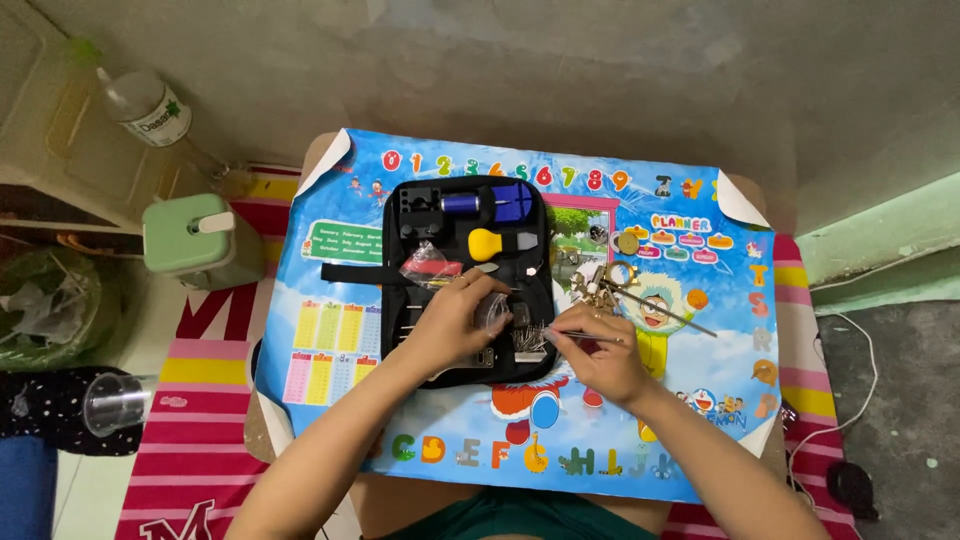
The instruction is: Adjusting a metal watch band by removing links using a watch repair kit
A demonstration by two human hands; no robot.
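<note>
Black tool case (440,290) open on table; left hand (455,320) curled on small part inside, identity unclear; right hand (600,360) pinching thin metal tool (585,338); work midway, unfinished.

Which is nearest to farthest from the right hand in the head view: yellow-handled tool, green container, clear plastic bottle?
From the right hand:
1. Yellow-handled tool, in the black kit case just up-left of the hand.
2. Green container, on the floor left of the table.
3. Clear plastic bottle, far top-left by the wall.
</note>
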